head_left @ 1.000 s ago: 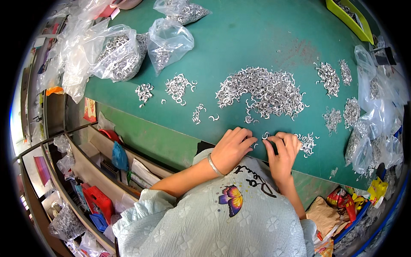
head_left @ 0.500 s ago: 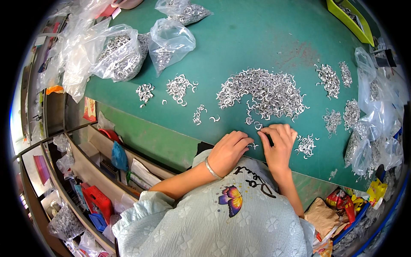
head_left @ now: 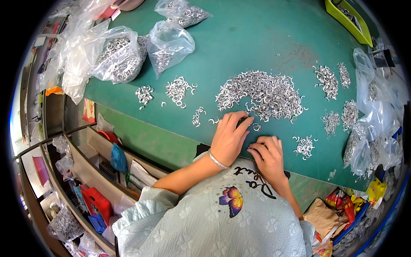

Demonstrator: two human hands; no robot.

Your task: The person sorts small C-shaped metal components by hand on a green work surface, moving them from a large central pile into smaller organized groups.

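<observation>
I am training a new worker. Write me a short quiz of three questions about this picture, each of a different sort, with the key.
1. True or false: the left hand rests on the green table with its fingertips at the edge of the big pile of metal rings.
2. Where is the yellow-green tray? A) far right corner of the table B) under the right hand C) on the left shelf
3. Fill in: the left wrist wears a thin ____.

Key: 1 true; 2 A; 3 bracelet.
</observation>
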